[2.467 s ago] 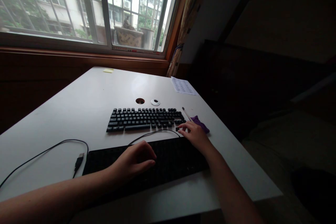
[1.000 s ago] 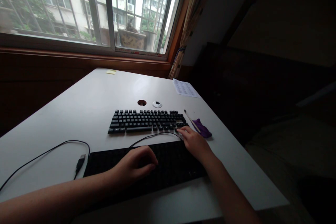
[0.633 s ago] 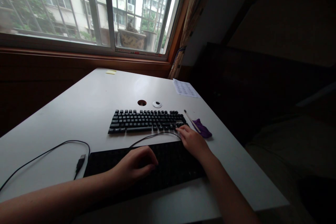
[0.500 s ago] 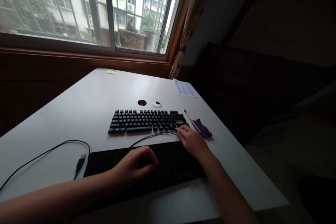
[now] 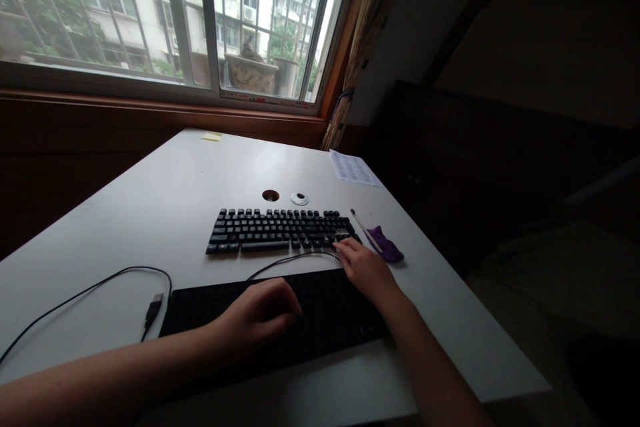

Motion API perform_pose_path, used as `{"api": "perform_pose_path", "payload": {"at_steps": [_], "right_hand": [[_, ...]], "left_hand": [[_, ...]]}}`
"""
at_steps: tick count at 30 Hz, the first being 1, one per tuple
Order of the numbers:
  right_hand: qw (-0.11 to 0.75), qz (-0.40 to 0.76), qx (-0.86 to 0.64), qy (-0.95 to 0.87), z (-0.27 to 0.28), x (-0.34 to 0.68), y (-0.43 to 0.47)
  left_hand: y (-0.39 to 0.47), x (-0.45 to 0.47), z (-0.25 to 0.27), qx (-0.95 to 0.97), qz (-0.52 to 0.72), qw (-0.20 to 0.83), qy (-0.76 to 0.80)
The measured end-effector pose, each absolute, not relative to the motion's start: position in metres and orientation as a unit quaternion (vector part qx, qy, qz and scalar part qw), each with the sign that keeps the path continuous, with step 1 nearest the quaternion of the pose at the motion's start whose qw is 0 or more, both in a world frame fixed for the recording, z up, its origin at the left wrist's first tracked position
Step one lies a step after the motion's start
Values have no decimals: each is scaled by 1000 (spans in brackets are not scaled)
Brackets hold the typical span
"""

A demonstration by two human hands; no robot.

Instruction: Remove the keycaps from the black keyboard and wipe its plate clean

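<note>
Black keycaps [image 5: 260, 230] lie on the white table, set out in rows like a keyboard. My right hand [image 5: 367, 270] reaches to their lower right end, thumb and fingers pinched together at a keycap of the bottom row; the fingertips partly cover it. In front of the rows lies a black keyboard body [image 5: 330, 313], its surface too dark to make out in detail. My left hand [image 5: 265, 310] rests over it with curled fingers; the inside of this hand is hidden.
A black cable [image 5: 113, 273] with a USB plug [image 5: 154, 310] lies at left. Right of the keycaps, a thin brush [image 5: 367, 232] rests against a purple cloth [image 5: 390, 247]. Behind are a table hole [image 5: 271, 195], its round cover [image 5: 299, 199], printed paper [image 5: 354, 168] and a yellow note [image 5: 211, 137].
My right hand has shifted very slightly at the keycaps. My left hand and the things on the table look the same.
</note>
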State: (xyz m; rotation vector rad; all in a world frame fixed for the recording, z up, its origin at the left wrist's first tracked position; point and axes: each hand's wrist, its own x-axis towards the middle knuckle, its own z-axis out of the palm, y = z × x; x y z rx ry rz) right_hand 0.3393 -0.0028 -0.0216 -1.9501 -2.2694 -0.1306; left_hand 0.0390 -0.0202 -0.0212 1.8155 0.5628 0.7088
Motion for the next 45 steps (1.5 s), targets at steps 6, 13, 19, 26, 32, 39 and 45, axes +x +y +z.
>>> {"api": "perform_pose_path", "payload": {"at_steps": [6, 13, 19, 26, 32, 39, 45], "right_hand": [[69, -41, -648, -758, -21, 337, -3], [68, -39, -650, -756, -20, 337, -3], [69, -39, -647, -758, -20, 336, -4], [68, -43, -651, -754, -20, 335, -4], [68, -49, -660, -746, -21, 334, -3], [67, -47, -662, -745, -21, 334, -2], [69, -41, -655, -751, -19, 332, -3]], "left_hand": [[-21, 39, -19, 759, 298, 530, 232], [-21, 40, -18, 758, 300, 530, 232], [-21, 40, -17, 761, 301, 526, 232], [-21, 40, -18, 764, 304, 523, 226], [-21, 41, -17, 765, 300, 519, 233], [-22, 41, -16, 764, 299, 521, 236], [-20, 40, -20, 763, 301, 525, 227]]}}
